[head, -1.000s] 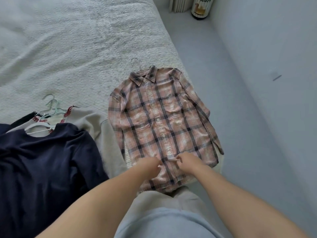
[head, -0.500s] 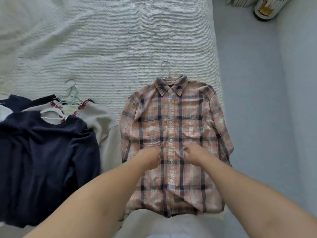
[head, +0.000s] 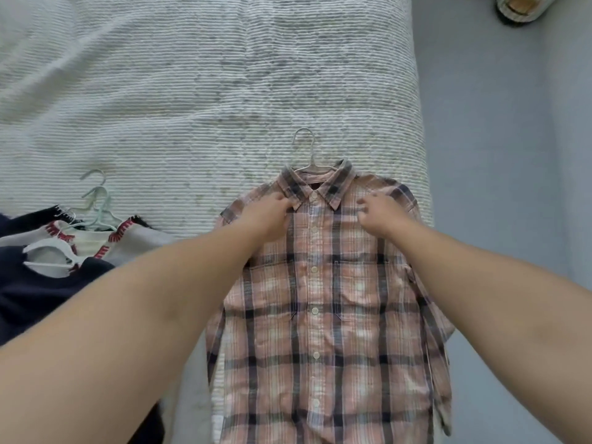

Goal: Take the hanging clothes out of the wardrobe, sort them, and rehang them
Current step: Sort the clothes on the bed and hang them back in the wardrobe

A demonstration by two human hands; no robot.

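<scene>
Two hands sit on the upper chest of a plaid shirt (head: pixel 323 309) lying flat, buttoned, on the right side of a ribbed bedspread (head: pixel 192 91): the left hand (head: pixel 272 216) pinches fabric beside the left collar point, and the right hand (head: pixel 381 213) rests with curled fingers right of the collar, its hold unclear. A wire hanger (head: pixel 306 152) pokes out beyond the collar on the far side. Far left lies a pile of dark and grey clothes (head: pixel 48 283) on hangers.
</scene>
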